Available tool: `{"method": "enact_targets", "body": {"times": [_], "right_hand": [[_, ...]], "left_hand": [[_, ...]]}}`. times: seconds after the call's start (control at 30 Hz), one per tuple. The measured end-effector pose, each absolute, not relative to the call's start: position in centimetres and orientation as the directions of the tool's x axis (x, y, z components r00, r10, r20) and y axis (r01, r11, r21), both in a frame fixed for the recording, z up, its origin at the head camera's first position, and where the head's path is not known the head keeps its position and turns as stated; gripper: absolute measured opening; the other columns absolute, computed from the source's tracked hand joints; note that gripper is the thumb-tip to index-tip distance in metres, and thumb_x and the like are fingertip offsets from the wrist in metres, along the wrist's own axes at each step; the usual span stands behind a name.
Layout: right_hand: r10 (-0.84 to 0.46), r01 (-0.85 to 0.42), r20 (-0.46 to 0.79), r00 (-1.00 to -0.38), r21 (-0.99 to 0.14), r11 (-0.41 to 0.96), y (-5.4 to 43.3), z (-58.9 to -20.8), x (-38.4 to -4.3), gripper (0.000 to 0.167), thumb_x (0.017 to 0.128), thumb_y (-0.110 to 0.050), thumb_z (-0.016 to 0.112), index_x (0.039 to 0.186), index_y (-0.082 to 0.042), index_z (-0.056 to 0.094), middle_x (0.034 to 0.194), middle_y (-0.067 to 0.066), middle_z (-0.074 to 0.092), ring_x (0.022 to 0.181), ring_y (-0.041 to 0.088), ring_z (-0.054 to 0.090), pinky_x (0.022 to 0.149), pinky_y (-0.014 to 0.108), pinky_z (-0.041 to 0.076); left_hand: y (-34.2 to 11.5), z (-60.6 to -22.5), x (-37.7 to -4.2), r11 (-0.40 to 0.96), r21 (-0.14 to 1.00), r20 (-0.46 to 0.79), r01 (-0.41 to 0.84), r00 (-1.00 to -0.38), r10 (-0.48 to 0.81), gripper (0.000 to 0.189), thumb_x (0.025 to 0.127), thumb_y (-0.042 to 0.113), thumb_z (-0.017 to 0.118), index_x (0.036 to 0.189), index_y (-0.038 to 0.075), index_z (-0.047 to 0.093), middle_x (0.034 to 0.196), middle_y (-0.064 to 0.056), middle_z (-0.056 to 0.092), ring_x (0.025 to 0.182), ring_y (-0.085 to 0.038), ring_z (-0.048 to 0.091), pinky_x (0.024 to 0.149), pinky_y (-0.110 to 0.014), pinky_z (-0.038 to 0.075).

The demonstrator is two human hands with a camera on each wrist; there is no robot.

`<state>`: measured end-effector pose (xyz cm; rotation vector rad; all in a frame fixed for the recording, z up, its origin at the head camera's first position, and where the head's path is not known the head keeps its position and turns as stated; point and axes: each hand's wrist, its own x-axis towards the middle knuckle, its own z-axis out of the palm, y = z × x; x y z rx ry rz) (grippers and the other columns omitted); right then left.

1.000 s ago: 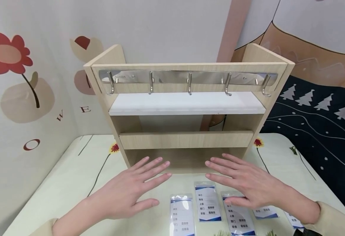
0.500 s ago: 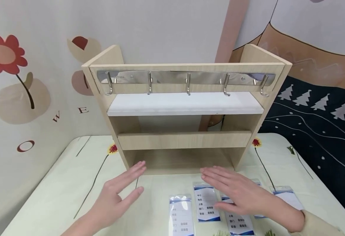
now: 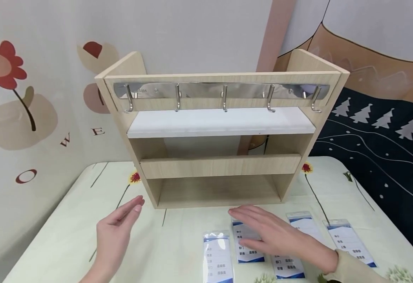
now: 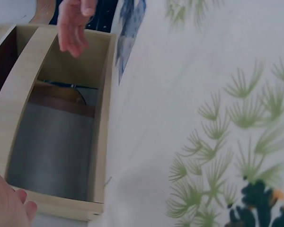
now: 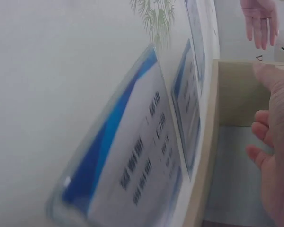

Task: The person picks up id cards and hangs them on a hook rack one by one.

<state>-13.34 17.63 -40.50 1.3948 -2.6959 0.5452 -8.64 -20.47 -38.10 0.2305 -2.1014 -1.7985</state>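
Observation:
My left hand (image 3: 116, 232) hovers at the left in front of the light wooden shelf unit (image 3: 220, 167), its fingers together and relaxed, holding nothing. My right hand (image 3: 263, 230) is stretched out above several clear plastic badge sleeves with blue-and-white cards. It covers parts of a middle badge (image 3: 250, 255) and of the badge (image 3: 287, 271) beside it. Left of it lies another badge (image 3: 218, 259); to its right are a badge (image 3: 303, 224) and a further badge (image 3: 351, 243). The right wrist view shows a badge (image 5: 137, 156) close up, with the hand (image 5: 279, 142) apart from it.
A metal strip with several hooks (image 3: 224, 98) runs along the unit's top front board. Below it is a white shelf (image 3: 220, 122). The unit stands on a pale cloth (image 3: 171, 251) with printed flowers, against a patterned curtain (image 3: 192, 35).
Both spread hands have drawn their fingers together. The left hand has moved left and down, away from the unit. The right has shifted slightly left and down, uncovering badges on the right.

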Motion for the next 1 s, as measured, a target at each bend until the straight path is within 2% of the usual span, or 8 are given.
{"method": "enact_targets", "body": {"times": [0.13,0.23,0.37,0.47,0.57,0.67,0.8,1.0], "right_hand": [[-0.748,-0.729,0.14,-0.649,-0.395,0.559,16.6,-41.1,-13.7,0.062,0.101,-0.041,0.066,0.153,-0.014,0.048,0.148,-0.005,0.053,0.135,0.014,0.048,0.108,0.045,0.046],[-0.74,-0.705,0.12,-0.662,-0.437,0.559,16.0,-41.6,-13.9,0.061,0.101,-0.041,0.066,0.152,-0.011,0.049,0.145,-0.003,0.055,0.131,0.013,0.05,0.106,0.042,0.048],[-0.723,-0.662,0.074,-0.687,-0.474,0.58,15.2,-41.8,-13.9,0.06,0.101,-0.04,0.067,0.15,-0.008,0.051,0.142,-0.001,0.057,0.128,0.013,0.051,0.104,0.039,0.05],[-0.709,-0.637,0.053,-0.704,-0.489,0.596,14.7,-41.8,-14.0,0.059,0.1,-0.035,0.07,0.148,-0.007,0.053,0.138,0.001,0.059,0.127,0.015,0.052,0.103,0.039,0.05],[-0.692,-0.62,0.054,-0.719,-0.5,0.605,14.4,-41.7,-14.1,0.056,0.098,-0.031,0.072,0.145,-0.006,0.055,0.133,0.001,0.061,0.124,0.015,0.054,0.101,0.037,0.052],[-0.682,-0.612,0.071,-0.728,-0.516,0.6,14.2,-41.9,-14.1,0.054,0.097,-0.029,0.074,0.142,-0.004,0.057,0.126,0.001,0.063,0.12,0.016,0.055,0.097,0.037,0.053],[-0.668,-0.593,0.069,-0.741,-0.536,0.602,13.7,-42.3,-14.3,0.053,0.096,-0.029,0.075,0.14,-0.005,0.059,0.122,0.0,0.063,0.117,0.016,0.056,0.095,0.036,0.053],[-0.638,-0.554,0.031,-0.769,-0.531,0.642,13.1,-42.6,-14.3,0.054,0.093,-0.029,0.078,0.139,-0.006,0.061,0.13,0.004,0.063,0.123,0.022,0.056,0.101,0.041,0.051]], "left_hand": [[-21.5,-38.8,-9.4,-0.016,0.997,0.058,0.07,-0.907,-0.417,0.035,0.098,0.013,0.072,0.129,-0.003,0.068,0.109,0.011,0.076,0.102,-0.001,0.07,0.091,-0.015,0.052],[-22.0,-39.1,-10.0,-0.098,0.995,-0.018,0.027,-0.901,-0.433,0.033,0.097,0.014,0.073,0.129,0.006,0.071,0.108,0.015,0.076,0.103,-0.001,0.07,0.09,-0.015,0.052],[-22.3,-39.4,-10.5,-0.075,0.994,-0.109,-0.085,-0.901,-0.421,0.046,0.096,0.02,0.075,0.14,0.011,0.064,0.108,0.024,0.072,0.104,0.006,0.066,0.099,-0.015,0.047],[-22.3,-39.6,-11.1,-0.051,0.99,-0.143,-0.134,-0.905,-0.402,0.062,0.096,0.027,0.076,0.151,0.009,0.052,0.109,0.028,0.069,0.104,0.01,0.064,0.11,-0.023,0.04],[-22.0,-39.8,-11.8,-0.035,0.99,-0.143,-0.14,-0.913,-0.383,0.068,0.095,0.03,0.076,0.154,0.01,0.048,0.114,0.027,0.067,0.106,0.011,0.062,0.111,-0.026,0.04],[-21.6,-40.1,-12.4,0.007,0.991,-0.122,-0.134,-0.921,-0.369,0.066,0.095,0.03,0.076,0.152,0.009,0.05,0.129,0.016,0.067,0.106,0.012,0.061,0.102,-0.016,0.045],[-21.3,-40.8,-13.0,0.046,0.99,-0.106,-0.131,-0.929,-0.356,0.06,0.096,0.023,0.076,0.149,0.006,0.053,0.147,-0.008,0.057,0.105,0.015,0.06,0.091,-0.011,0.048],[-21.0,-41.9,-13.6,0.043,0.993,-0.083,-0.106,-0.928,-0.364,0.052,0.094,0.009,0.075,0.143,0.003,0.058,0.135,-0.011,0.064,0.099,0.012,0.064,0.087,-0.014,0.052]]}}
